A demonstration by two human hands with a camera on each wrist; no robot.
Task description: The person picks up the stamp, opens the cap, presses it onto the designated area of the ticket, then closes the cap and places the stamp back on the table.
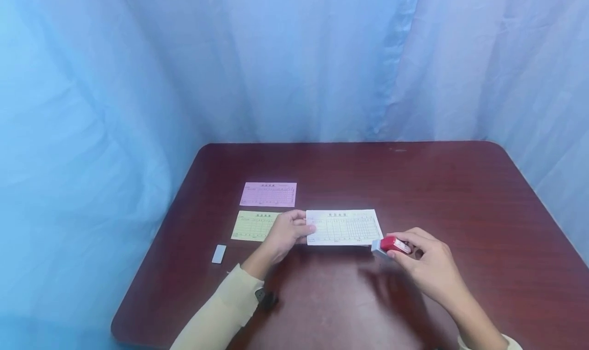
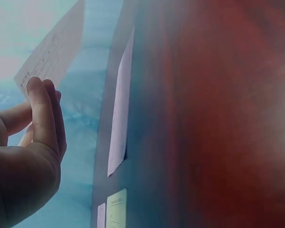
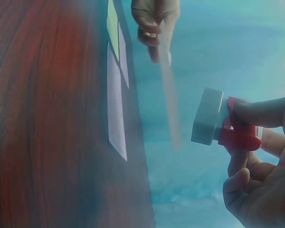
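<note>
My left hand (image 1: 287,232) pinches the left edge of a white printed form (image 1: 342,228) between thumb and fingers. In the left wrist view this form (image 2: 59,50) is raised above the table, tilted. Under it a stack of white slips (image 2: 121,109) lies on the tabletop. My right hand (image 1: 430,263) grips a red hand stamp (image 1: 391,244) with a grey block at its end. Thumb and fingers hold its red body (image 3: 242,133) in the right wrist view, and the grey block faces the form (image 3: 168,90), a gap between them. In the head view the block overlaps the form's lower right corner.
A pink form (image 1: 268,194) lies at the back left, with a yellow-green form (image 1: 250,225) in front, partly covered by my left hand. Nearer me rests a small light-grey rectangular piece (image 1: 219,254). Blue curtains (image 1: 294,64) surround the dark red table (image 1: 460,196).
</note>
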